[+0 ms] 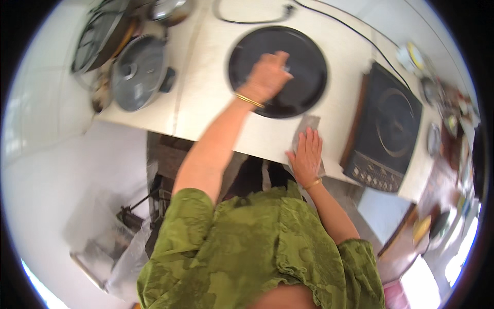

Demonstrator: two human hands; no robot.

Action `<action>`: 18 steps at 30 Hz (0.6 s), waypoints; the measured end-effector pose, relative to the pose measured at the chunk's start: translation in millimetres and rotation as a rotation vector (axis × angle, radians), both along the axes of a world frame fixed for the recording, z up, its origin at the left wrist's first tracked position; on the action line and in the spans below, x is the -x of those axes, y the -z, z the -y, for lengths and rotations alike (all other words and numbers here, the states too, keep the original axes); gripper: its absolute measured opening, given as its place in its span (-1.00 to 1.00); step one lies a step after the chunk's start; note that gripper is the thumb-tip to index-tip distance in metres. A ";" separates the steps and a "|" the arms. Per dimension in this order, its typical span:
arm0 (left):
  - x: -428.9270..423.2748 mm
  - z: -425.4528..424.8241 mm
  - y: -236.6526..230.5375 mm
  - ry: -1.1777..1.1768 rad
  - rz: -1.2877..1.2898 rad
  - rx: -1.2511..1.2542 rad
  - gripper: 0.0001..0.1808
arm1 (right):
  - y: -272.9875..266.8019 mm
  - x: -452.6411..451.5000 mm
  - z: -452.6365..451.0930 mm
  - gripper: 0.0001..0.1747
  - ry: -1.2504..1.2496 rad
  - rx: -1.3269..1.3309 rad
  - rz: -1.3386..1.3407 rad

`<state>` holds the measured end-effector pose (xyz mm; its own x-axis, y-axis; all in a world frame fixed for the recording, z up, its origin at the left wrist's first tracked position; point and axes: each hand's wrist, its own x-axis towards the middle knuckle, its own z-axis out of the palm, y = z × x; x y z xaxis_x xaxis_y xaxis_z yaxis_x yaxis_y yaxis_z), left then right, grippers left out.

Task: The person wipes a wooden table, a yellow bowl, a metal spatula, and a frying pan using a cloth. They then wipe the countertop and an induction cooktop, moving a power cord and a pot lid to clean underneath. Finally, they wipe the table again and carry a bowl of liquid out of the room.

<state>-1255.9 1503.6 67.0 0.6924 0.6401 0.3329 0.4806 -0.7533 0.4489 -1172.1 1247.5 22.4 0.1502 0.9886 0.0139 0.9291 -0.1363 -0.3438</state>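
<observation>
A round black pan or griddle plate [305, 83] lies flat on the cream countertop [200, 92]. My left hand [270, 75], with a gold bangle at the wrist, is over its middle, fingers bent and blurred; a small pale glint shows at the fingertips, but whether it is a held thing is unclear. Near the counter's front edge, my right hand [307, 154] lies flat, fingers extended, on a grey-brown cloth [310, 121]. The cloth shows beyond the fingertips and beside the palm, close to the pan's lower rim.
A black induction cooktop [386, 127] sits at the right. At the left are a pot with a glass lid [139, 73], a dark wire rack [96, 42] and a shiny metal vessel [166, 9]. A black cable [355, 34] runs behind the pan. Dishes stand at the far right.
</observation>
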 end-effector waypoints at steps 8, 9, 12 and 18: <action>187.5 57.5 35.6 -0.398 0.849 1.240 -0.66 | -1.8 100.5 -74.9 -0.06 -0.454 -0.014 -0.157; 219.6 56.1 25.3 -0.600 0.952 1.246 -0.63 | -6.3 110.8 -88.4 -0.08 -0.471 -0.010 -0.178; 307.2 36.0 29.6 -0.861 1.356 1.025 -0.59 | -9.1 145.0 -141.4 -0.08 -0.496 -0.026 -0.163; 352.9 -18.8 14.1 -0.602 1.592 1.096 -0.49 | -0.9 194.5 -275.8 -0.17 -0.367 -0.052 -0.061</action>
<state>-1608.8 1522.4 52.9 -0.1033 0.9481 -0.3009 -0.6890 0.1500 0.7091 -1366.6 1523.3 23.3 -0.2118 0.9750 0.0671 0.8904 0.2208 -0.3980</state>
